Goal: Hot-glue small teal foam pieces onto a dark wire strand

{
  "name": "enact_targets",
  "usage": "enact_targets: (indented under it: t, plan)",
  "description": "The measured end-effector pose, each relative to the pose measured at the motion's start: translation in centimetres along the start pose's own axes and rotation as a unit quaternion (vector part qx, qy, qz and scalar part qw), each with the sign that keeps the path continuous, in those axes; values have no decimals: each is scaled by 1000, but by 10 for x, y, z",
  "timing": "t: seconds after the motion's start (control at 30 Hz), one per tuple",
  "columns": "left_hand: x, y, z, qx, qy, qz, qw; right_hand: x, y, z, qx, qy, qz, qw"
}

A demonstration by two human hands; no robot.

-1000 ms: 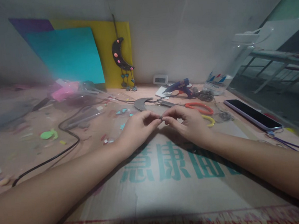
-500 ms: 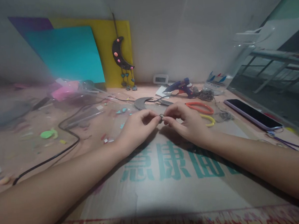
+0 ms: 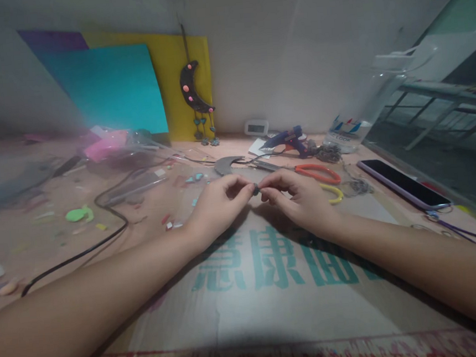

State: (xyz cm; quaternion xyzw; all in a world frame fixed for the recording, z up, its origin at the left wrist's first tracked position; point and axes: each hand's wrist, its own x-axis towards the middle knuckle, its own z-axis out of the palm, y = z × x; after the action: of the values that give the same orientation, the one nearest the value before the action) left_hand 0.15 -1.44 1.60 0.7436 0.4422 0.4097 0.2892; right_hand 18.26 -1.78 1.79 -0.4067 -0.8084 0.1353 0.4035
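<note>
Between the fingertips of both hands is a small dark grey piece [image 3: 256,189], too small to make out its kind. My left hand [image 3: 222,203] pinches it from the left with thumb and forefinger. From the right, my right hand [image 3: 298,198] has its thumb and forefinger closed at the piece's other side. Just beyond my left hand lies a grey crescent moon shape [image 3: 225,165]. Beyond my right hand are orange-handled scissors [image 3: 318,172] and a yellow handle [image 3: 333,193], partly hidden by that hand.
A blue glue gun [image 3: 287,140] and tangled grey cord [image 3: 326,152] lie at the back. A phone [image 3: 403,183] rests on the right. A decorated moon [image 3: 190,88] hangs before a yellow sheet [image 3: 168,51]. A black cable [image 3: 117,225] crosses the left, among scattered scraps.
The small grey piece has turned slightly between my fingertips; its ring-like outline now looks like a solid dark lump. Both hands stay nearly in place, and the view has shifted very slightly.
</note>
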Motion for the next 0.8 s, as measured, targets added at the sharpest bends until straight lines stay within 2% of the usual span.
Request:
enact_targets:
  t: [0.4, 0.63, 0.8]
  plan:
    - [-1, 2, 0, 3, -11, 12, 1000, -1, 2, 2, 24, 12, 0, 1000]
    - [-2, 3, -1, 19, -10, 32, 999, -2, 3, 2, 41, -5, -2, 999]
    - [-3, 3, 0, 28, -4, 52, 998, -2, 5, 3, 62, -8, 22, 998]
